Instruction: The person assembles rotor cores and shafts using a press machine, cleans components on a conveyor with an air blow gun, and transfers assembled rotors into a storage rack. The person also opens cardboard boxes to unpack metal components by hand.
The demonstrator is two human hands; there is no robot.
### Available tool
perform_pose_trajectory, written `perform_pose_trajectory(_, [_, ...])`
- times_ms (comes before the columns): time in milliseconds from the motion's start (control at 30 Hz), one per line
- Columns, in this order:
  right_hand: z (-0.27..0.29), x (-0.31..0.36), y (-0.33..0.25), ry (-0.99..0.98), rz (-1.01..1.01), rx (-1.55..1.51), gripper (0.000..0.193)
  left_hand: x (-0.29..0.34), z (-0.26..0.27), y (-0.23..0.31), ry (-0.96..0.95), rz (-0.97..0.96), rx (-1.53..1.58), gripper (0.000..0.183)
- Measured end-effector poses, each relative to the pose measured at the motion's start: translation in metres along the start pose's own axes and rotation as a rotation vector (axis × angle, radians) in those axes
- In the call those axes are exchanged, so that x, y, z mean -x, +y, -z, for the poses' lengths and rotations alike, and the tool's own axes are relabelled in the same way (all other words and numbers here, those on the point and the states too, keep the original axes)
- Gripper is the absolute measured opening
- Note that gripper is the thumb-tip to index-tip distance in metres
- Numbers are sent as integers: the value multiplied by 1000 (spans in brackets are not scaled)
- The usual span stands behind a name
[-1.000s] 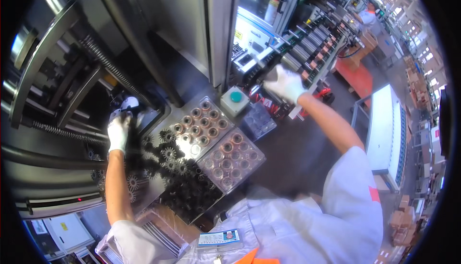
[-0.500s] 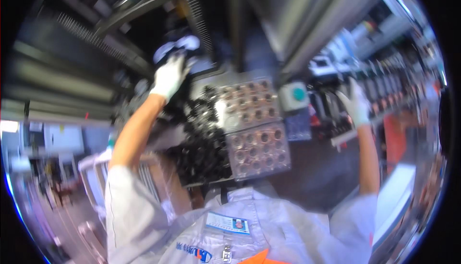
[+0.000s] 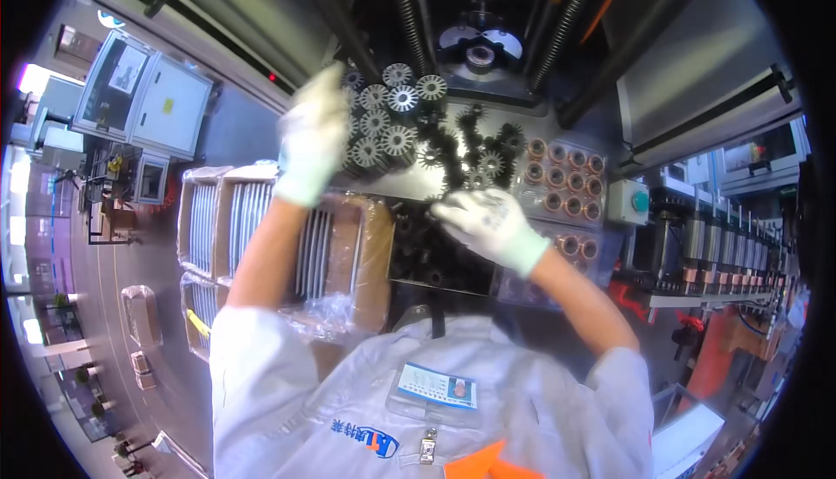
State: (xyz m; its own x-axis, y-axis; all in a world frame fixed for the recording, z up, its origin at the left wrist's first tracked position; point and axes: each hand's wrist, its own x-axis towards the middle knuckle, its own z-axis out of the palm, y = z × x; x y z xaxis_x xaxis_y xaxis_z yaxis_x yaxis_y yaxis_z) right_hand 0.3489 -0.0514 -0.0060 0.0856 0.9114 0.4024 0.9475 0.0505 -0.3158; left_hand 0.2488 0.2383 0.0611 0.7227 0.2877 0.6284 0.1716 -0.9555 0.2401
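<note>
My gloved left hand [image 3: 311, 135] is raised beside a cluster of grey, slotted round metal cores [image 3: 399, 139] standing at the machine's left. Motion smears its fingers, so its grip does not show. My gloved right hand [image 3: 486, 225] reaches in over loose black toothed discs [image 3: 455, 164], its fingers curled together near the front edge of the metal plate. Whatever those fingers may hold is hidden. Below them, more black parts [image 3: 435, 274] lie in a dark heap. A round fixture [image 3: 479, 57] with pale curved plates sits farther back inside the machine.
Copper-coloured rings [image 3: 575, 159] sit in clear trays on the right, beside a box with a green button [image 3: 640, 201]. A row of shafts with copper ends [image 3: 714, 252] stands beyond. Plastic-lined cartons of metal rods [image 3: 318, 252] are at the left. Dark posts [image 3: 653, 43] flank the fixture.
My left hand has left the fixture area and is over by the grey cores. My right hand has come from the shafts at far right to the black discs. The view has turned.
</note>
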Motion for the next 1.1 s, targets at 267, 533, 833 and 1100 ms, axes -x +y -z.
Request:
perform_pose_trajectory(267, [-135, -83, -39, -241, -15, 76, 13, 103, 45, -100, -344, 246, -17, 34])
perform_pose_trajectory(533, [-88, -85, -52, -116, -175, 7, 16, 97, 40, -47, -273, -90, 48, 47])
perform_pose_trajectory(833, [15, -17, -7, 145, -749, -997, 28, 52, -40, 0, -382, -279, -123, 41])
perform_pose_trajectory(1100, [77, -72, 54, 501, -631, -852, 28, 48, -16, 6, -409, -317, -69, 39])
